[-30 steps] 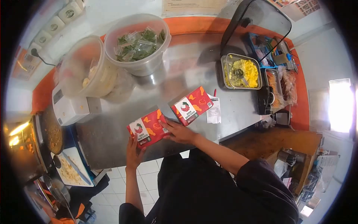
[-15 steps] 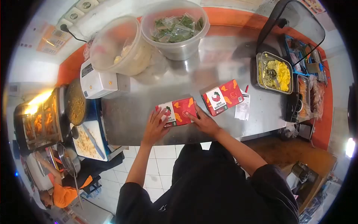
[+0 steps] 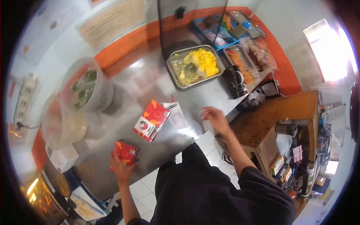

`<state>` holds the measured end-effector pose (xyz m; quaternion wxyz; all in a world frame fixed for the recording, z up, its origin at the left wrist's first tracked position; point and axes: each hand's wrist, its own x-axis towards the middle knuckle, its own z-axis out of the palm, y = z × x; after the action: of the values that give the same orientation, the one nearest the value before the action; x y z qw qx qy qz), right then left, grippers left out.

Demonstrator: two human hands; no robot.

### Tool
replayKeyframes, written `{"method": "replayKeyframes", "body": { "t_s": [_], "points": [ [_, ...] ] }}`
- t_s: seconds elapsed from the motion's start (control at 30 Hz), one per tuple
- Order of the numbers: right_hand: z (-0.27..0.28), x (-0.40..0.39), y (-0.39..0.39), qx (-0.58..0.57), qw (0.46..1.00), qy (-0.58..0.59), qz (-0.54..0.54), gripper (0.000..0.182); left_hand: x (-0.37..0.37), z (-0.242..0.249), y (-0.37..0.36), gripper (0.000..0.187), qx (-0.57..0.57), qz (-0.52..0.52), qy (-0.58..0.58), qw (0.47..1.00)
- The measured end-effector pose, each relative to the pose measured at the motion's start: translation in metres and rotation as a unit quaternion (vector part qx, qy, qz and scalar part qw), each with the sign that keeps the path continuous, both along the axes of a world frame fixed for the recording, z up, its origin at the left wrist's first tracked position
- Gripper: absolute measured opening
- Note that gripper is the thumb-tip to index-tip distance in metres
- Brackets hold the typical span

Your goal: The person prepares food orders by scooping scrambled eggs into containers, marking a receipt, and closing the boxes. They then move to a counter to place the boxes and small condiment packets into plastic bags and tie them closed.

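Steel counter (image 3: 93, 165) — left hand (image 3: 120, 168) grasping nearer red box (image 3: 128, 151) — right hand (image 3: 216, 119) free near edge (image 3: 201, 135).

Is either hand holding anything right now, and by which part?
The left hand has a red box by its near end, fingers on the left, thumb on the right. The right hand appears empty.

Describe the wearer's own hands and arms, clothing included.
Both the left hand and the right hand are ungloved, with five-fingered human shapes. The dark, near-black top has loose short sleeves, leaving the forearms uncovered. No watch shows on either wrist; blur hides whether any ring is worn.
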<state>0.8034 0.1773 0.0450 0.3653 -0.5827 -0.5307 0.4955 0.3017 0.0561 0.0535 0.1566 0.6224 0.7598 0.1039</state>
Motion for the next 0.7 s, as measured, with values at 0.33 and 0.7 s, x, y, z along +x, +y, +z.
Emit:
{"method": "replayKeyframes", "body": {
  "t_s": [0.33, 0.7],
  "points": [
    [-0.006, 0.267, 0.076, -0.202, 0.955, 0.021, -0.215, 0.036, 0.028, 0.014, -0.031, 0.085, 0.038, 0.115, 0.048, 0.992],
    [-0.045, 0.268, 0.008, -0.071, 0.965, 0.064, -0.245, 0.030, 0.160, 0.111, 0.016, 0.091, 0.038, 0.170, -0.012, 0.985]
  ]
}}
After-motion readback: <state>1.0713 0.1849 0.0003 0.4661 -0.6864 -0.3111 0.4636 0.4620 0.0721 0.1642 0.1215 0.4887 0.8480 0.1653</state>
